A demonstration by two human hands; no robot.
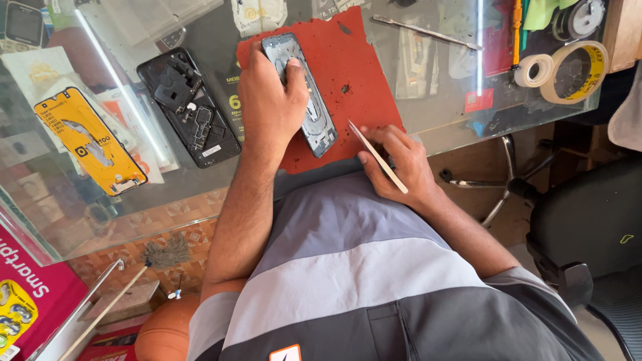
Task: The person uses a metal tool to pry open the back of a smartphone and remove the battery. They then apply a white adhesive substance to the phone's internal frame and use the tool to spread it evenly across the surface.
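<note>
Head view: my left hand (271,100) presses a grey stripped phone frame (301,93) onto the red rubber mat (354,73).
My right hand (401,164) pinches slim metal tweezers (376,156) at the glass tabletop's (428,113) near edge; a black opened phone body (189,107) lies left of the mat.

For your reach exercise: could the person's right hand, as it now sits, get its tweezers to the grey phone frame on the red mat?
Probably yes: the right hand holds thin metal tweezers beside the grey phone frame; bare red mat lies between.
</note>
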